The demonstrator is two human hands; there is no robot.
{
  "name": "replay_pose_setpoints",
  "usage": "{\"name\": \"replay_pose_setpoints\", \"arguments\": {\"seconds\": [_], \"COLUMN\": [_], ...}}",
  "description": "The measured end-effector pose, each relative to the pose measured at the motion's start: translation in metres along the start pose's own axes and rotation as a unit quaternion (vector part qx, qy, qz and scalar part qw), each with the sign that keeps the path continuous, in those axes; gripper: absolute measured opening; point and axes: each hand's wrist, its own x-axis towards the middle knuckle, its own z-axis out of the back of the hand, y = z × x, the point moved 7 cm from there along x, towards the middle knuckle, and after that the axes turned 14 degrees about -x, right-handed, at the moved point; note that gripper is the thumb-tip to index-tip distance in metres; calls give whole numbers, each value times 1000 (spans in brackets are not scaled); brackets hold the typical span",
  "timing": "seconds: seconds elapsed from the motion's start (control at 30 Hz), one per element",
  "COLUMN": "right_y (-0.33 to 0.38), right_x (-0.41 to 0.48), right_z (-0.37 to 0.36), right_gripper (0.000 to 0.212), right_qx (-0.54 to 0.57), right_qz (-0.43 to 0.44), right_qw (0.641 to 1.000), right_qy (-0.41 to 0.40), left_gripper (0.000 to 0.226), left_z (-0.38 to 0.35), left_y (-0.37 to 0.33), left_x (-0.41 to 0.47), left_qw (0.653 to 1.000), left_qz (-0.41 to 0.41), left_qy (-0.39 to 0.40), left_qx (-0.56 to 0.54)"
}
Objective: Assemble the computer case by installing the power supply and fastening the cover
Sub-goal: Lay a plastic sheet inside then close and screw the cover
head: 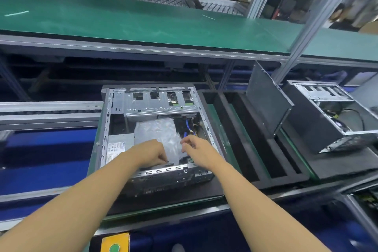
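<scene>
Case: the open computer case (152,129) lies on its side on a dark tray (206,192) on the near surface, open face up, its rear edge toward the person.
Power supply: the grey box with the printed label (116,147) sits in the near-left corner of the case, already inside, partly under the left forearm.
Bag: a clear plastic bag (157,131) lies in the middle of the case, its long axis running from the near edge away toward the drive bays, its near end between the two hands.
Left hand: the left hand (152,154) is at the bag's near-left corner, fingers curled together, seemingly pinched on the plastic; the exact contact is hidden by the knuckles.
Right hand: the right hand (194,145) is at the bag's right edge, fingers loosely spread and touching or just beside the plastic; I cannot tell whether its grip has closed.
Key relation: the bag lies directly ahead of both hands, and the left is nearer its corner. By my judgement, lifting it would go up and toward the person.
Wires: blue and yellow wires (189,129) lie just right of the bag, beyond the right hand, and could snag.
Cover: a dark flat panel (266,98), likely the cover, leans upright in the next tray to the right, well apart from both hands.
Stage: cover not yet fitted.
</scene>
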Motion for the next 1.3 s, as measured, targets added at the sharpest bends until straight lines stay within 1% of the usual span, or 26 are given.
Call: {"name": "replay_pose_setpoints", "arguments": {"seconds": [0.07, 0.17, 0.23, 0.27, 0.3, 0.33, 0.37, 0.43, 0.47, 0.53, 0.57, 0.6, 0.67, 0.73, 0.77, 0.87, 0.93, 1.0, 1.03, 1.1, 1.17, 1.23, 1.27, 1.3], "right_y": [2, 2, -1, -3, -4, -5, -5, -7, -7, -10, -12, -14, -19, -21, -21, -23, -27, -31, -33, -34, -31, -29, -30, -30], "right_x": [0, 3, 8, 10, 12, 14, 17, 23, 27, 35, 39, 42, 48, 53, 55, 58, 62, 64, 64, 64, 64, 65, 66, 66], "right_z": [-2, -8, -9, -8, -8, -9, -10, -14, -16, -22, -26, -29, -35, -41, -43, -47, -48, -50, -52, -59, -68, -75, -77, -78], "right_gripper": [19, 24, 27, 31, 38, 42, 46, 49, 50, 50, 48, 47, 44, 38, 35, 24, 18, 16, 14, 12, 15, 14, 17, 24], "right_qx": [-44, -149, -190, -194, -199, -208, -219, -250, -269, -303, -312, -316, -319, -308, -302, -277, -228, -206, -209, -220, -227, -231, -231, -234], "right_qz": [3, -2, -18, -29, -40, -46, -49, -45, -38, -20, -13, -9, -6, -1, 5, 4, -29, -58, -59, -41, -10, 2, 2, 3], "right_qw": [999, 982, 969, 965, 961, 955, 948, 931, 921, 902, 894, 888, 878, 877, 876, 877, 891, 893, 890, 880, 869, 866, 866, 867], "right_qy": [27, 119, 159, 174, 190, 208, 227, 264, 280, 308, 321, 334, 356, 370, 376, 391, 392, 396, 401, 419, 439, 444, 443, 441], "left_gripper": [30, 37, 26, 21, 20, 23, 25, 24, 23, 33, 39, 39, 32, 21, 19, 20, 19, 21, 20, 18, 18, 22, 26, 30], "left_z": [0, -1, 1, 3, 7, 10, 15, 18, 16, 9, 6, 6, 5, 4, 5, 15, 22, 20, 18, 17, 20, 22, 23, 24], "left_y": [2, 5, 10, 12, 13, 12, 10, 2, -1, -2, -1, -1, -1, 3, 9, 31, 39, 39, 38, 36, 35, 35, 34, 35], "left_x": [0, 0, 0, 1, 2, 5, 9, 18, 22, 31, 36, 41, 49, 53, 55, 55, 55, 56, 56, 56, 55, 55, 54, 54], "left_qw": [999, 995, 992, 990, 988, 986, 989, 995, 995, 995, 998, 999, 996, 991, 989, 980, 970, 969, 971, 974, 975, 973, 972, 970], "left_qz": [17, 46, 71, 84, 92, 85, 62, 9, -10, -26, -28, -31, -39, -31, -15, 74, 119, 125, 118, 101, 96, 98, 102, 108], "left_qy": [36, 81, 86, 78, 63, 39, 7, -33, -30, -2, 8, 8, -21, -62, -80, -143, -178, -183, -181, -183, -189, -201, -208, -213], "left_qx": [-15, -35, -54, -78, -112, -135, -132, -92, -93, -96, -60, -5, 82, 119, 125, 115, 112, 109, 105, 87, 63, 52, 50, 47]}}
